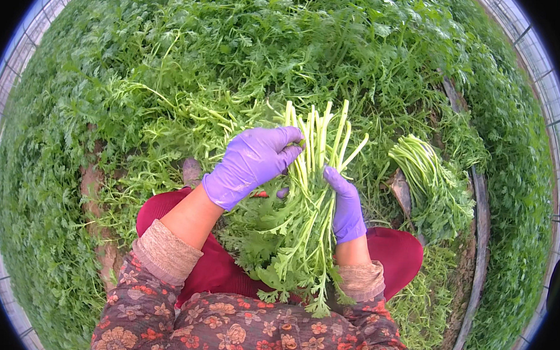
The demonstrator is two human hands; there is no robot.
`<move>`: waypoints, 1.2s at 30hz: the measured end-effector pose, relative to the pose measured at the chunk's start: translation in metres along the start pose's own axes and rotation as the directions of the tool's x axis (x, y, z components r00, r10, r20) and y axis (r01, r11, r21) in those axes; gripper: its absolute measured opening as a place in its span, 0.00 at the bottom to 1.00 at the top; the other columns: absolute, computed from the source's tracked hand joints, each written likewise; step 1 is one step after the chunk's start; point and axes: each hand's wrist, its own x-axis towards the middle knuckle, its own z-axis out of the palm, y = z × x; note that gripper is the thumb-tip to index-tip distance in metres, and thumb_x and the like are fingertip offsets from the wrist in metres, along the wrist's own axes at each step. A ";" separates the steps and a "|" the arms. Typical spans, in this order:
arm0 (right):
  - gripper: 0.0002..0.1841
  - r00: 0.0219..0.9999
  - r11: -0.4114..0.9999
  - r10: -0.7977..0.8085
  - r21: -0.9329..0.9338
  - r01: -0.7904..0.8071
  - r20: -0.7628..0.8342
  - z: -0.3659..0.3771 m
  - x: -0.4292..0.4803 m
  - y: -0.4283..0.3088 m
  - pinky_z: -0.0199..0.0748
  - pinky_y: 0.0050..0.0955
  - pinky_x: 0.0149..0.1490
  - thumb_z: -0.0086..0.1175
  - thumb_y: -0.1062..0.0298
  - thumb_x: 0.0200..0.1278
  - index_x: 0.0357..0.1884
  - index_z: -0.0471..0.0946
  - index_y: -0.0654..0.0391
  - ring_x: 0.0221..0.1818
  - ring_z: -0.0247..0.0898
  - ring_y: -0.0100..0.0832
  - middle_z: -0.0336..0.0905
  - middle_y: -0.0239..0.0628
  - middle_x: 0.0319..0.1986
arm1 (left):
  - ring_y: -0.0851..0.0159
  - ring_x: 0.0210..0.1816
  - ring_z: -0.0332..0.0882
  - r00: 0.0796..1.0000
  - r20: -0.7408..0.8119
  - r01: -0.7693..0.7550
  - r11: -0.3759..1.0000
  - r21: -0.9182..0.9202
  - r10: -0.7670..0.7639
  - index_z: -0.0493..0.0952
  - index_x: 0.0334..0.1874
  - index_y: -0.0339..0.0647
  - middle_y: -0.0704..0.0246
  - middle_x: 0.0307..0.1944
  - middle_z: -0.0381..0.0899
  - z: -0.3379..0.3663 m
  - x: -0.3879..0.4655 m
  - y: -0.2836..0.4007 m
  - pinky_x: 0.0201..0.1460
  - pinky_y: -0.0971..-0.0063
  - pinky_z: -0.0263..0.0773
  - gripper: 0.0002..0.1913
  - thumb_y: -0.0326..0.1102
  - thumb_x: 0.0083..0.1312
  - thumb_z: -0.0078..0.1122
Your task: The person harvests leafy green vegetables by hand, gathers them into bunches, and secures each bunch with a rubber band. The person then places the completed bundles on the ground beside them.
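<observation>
A loose bunch of leafy green stalks (315,191), cut ends up and lobed leaves hanging down, is held over my lap. My right hand (348,203), in a purple glove, is closed around the bunch from its right side, thumb across the stems. At the bunch's left edge, my left hand (257,161), also gloved in purple, pinches stems between thumb and fingertips. Part of a red item (261,194) shows below my left hand; the rest is hidden.
Another bunch of cut greens (420,169) lies at the right, near a dark strip (476,264) along the soil. Cut stalks (216,118) lie beyond my left hand. Dense leafy plants (317,37) stand ahead and on both sides. My bent knees (395,259) flank the held bunch.
</observation>
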 end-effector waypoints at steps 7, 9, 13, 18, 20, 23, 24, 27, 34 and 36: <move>0.33 0.980 0.967 -0.052 -0.255 0.002 -0.192 -0.020 0.007 0.002 0.67 0.43 0.63 0.49 0.52 0.68 0.67 0.62 0.65 0.59 0.68 0.49 0.70 0.52 0.59 | 0.67 0.33 0.83 1.000 -0.007 0.007 0.991 -0.134 -0.008 0.83 0.42 0.47 0.63 0.30 0.83 0.003 0.000 -0.005 0.39 0.73 0.75 0.07 0.38 0.66 0.60; 0.31 0.970 0.957 -0.058 -0.291 -0.014 -0.237 -0.024 0.005 0.002 0.59 0.37 0.68 0.48 0.52 0.70 0.67 0.65 0.65 0.64 0.64 0.40 0.69 0.48 0.62 | 0.64 0.32 0.83 0.995 0.004 -0.100 0.987 -0.130 0.101 0.82 0.45 0.48 0.62 0.29 0.82 0.000 -0.001 -0.002 0.38 0.72 0.76 0.09 0.39 0.66 0.60; 0.29 0.959 0.928 -0.178 -0.361 0.090 -0.219 -0.032 0.006 0.006 0.63 0.36 0.65 0.50 0.52 0.70 0.63 0.68 0.64 0.60 0.67 0.37 0.71 0.47 0.58 | 0.57 0.29 0.82 0.952 0.225 -0.259 0.940 0.221 0.209 0.77 0.53 0.51 0.61 0.27 0.81 0.001 -0.009 0.011 0.35 0.68 0.77 0.13 0.39 0.67 0.57; 0.28 0.948 0.981 -0.105 -0.186 0.050 -0.299 -0.042 0.012 0.012 0.80 0.41 0.53 0.52 0.52 0.69 0.60 0.69 0.64 0.48 0.78 0.41 0.77 0.48 0.49 | 0.58 0.20 0.77 0.845 0.139 -0.524 0.747 0.408 0.517 0.74 0.38 0.48 0.67 0.15 0.70 0.020 -0.012 0.019 0.22 0.64 0.70 0.03 0.33 0.63 0.55; 0.27 0.948 0.949 -0.157 -0.309 0.067 -0.276 -0.044 0.012 0.011 0.79 0.41 0.53 0.51 0.52 0.69 0.60 0.69 0.64 0.49 0.78 0.41 0.77 0.48 0.49 | 0.58 0.19 0.77 0.827 0.079 -0.527 0.719 0.453 0.557 0.74 0.38 0.49 0.67 0.15 0.70 0.023 -0.009 0.015 0.21 0.64 0.69 0.03 0.32 0.63 0.55; 0.26 0.945 0.950 -0.190 -0.293 0.109 -0.266 -0.044 0.012 0.009 0.77 0.41 0.56 0.51 0.53 0.70 0.61 0.69 0.64 0.50 0.77 0.40 0.78 0.46 0.49 | 0.58 0.21 0.78 0.875 0.011 -0.428 0.763 0.484 0.484 0.74 0.37 0.48 0.67 0.18 0.74 0.019 -0.001 0.008 0.23 0.64 0.70 0.03 0.32 0.62 0.57; 0.26 0.941 0.951 -0.202 -0.284 0.122 -0.273 -0.042 0.012 0.009 0.76 0.40 0.57 0.52 0.54 0.70 0.61 0.69 0.64 0.51 0.77 0.39 0.78 0.45 0.50 | 0.57 0.22 0.79 0.902 0.011 -0.384 0.791 0.477 0.431 0.74 0.36 0.48 0.67 0.19 0.76 0.016 0.002 0.006 0.24 0.64 0.71 0.04 0.32 0.62 0.58; 0.26 0.921 0.935 -0.255 -0.319 0.156 -0.295 -0.034 0.012 0.009 0.73 0.37 0.60 0.53 0.55 0.69 0.60 0.70 0.64 0.51 0.76 0.36 0.78 0.42 0.50 | 0.56 0.27 0.81 0.922 -0.158 -0.261 0.869 0.421 0.354 0.74 0.38 0.47 0.67 0.24 0.81 0.004 0.007 -0.001 0.28 0.65 0.73 0.06 0.31 0.60 0.58; 0.25 0.952 0.959 -0.195 -0.251 0.134 -0.234 -0.005 0.004 0.003 0.57 0.36 0.72 0.49 0.63 0.71 0.66 0.65 0.64 0.65 0.64 0.36 0.70 0.45 0.60 | 0.66 0.23 0.79 0.924 -0.335 -0.120 0.973 0.198 0.183 0.77 0.44 0.49 0.66 0.23 0.79 -0.010 0.012 -0.012 0.28 0.71 0.73 0.11 0.25 0.60 0.58; 0.25 0.962 0.952 -0.204 -0.265 0.152 -0.181 0.000 0.003 0.001 0.59 0.35 0.71 0.48 0.62 0.72 0.66 0.64 0.65 0.64 0.66 0.36 0.69 0.45 0.61 | 0.71 0.20 0.75 0.925 -0.362 -0.089 0.992 0.093 0.116 0.78 0.44 0.47 0.69 0.21 0.77 -0.015 0.012 -0.011 0.24 0.75 0.71 0.09 0.26 0.62 0.58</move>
